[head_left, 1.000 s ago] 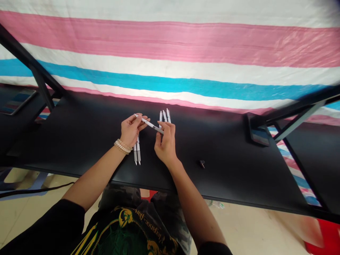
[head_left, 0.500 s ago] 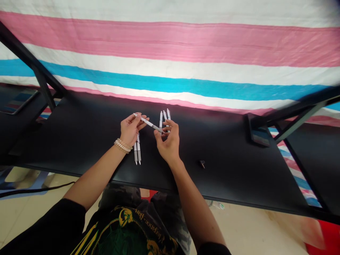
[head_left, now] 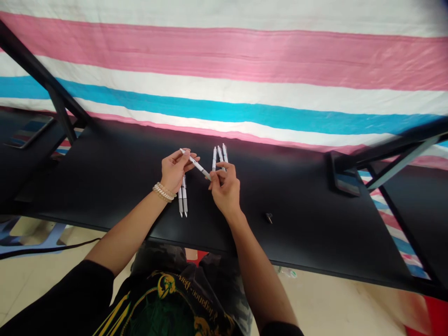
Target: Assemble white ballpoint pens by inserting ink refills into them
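A white pen [head_left: 198, 165] with a grey grip slants between my two hands above the black table. My left hand [head_left: 174, 169] pinches its upper end, thumb on the barrel. At the lower end, the fingertips of my right hand [head_left: 226, 189] are closed around the tip. Two similar white pens [head_left: 182, 200] lie side by side below my left hand, tips toward me, their upper ends partly hidden by it. Beyond my right hand lie three more white pens [head_left: 220, 155], whose lower parts it covers.
On the black table [head_left: 297, 200], a small dark piece [head_left: 269, 218] with a shiny tip lies to the right. Black metal supports stand at the left [head_left: 66, 112] and right [head_left: 381, 158]. A striped sheet [head_left: 224, 79] hangs behind the table. A dark cable [head_left: 52, 249] runs at lower left.
My right hand's fingers have closed from a loose spread onto the tip end of the pen. My left hand keeps its hold, and the view has shifted slightly.
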{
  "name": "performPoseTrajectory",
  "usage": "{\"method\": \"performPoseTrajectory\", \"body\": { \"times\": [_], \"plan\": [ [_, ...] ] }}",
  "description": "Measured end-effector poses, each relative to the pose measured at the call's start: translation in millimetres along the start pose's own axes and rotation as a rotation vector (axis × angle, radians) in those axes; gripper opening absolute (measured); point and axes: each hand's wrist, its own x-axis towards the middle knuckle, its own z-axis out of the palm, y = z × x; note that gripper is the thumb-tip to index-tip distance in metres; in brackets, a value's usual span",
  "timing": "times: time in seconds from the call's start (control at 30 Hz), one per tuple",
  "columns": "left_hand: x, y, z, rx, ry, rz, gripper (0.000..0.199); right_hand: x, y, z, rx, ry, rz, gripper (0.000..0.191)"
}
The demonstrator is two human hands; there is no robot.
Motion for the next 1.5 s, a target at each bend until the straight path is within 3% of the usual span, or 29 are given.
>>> {"method": "performPoseTrajectory", "body": {
  "times": [0.17, 0.5, 0.63, 0.7, 0.83, 1.03, 1.5],
  "plan": [
    [0, 0, 0.2, 0.009, 0.01, 0.009, 0.033, -1, 0, 1, -0.07, -0.005, -0.065, 0.027],
    [-1, -2, 0.3, 0.022, 0.008, 0.002, 0.034, -2, 0, 2, 0.032, -0.013, 0.008, 0.032],
    [0, -1, -0.1, 0.009, 0.007, -0.011, 0.031, -2, 0, 4, 0.074, -0.149, 0.034, 0.023],
    [1, 3, -0.2, -0.028, -0.01, -0.038, 0.027, -2, -1, 5, 0.076, -0.177, 0.022, 0.028],
    [2, 17, -0.6, -0.245, -0.06, -0.155, 0.019, -1, -3, 5, 0.086, -0.12, -0.033, 0.044],
    [-2, 37, -3.4, -0.365, -0.088, -0.355, 0.027, -1, -7, 3, 0.092, -0.093, -0.04, 0.031],
    [-6, 42, -3.3, -0.322, -0.116, -0.332, 0.033, 0, -10, -1, 0.03, -0.064, 0.006, 0.025]
  ]
}}
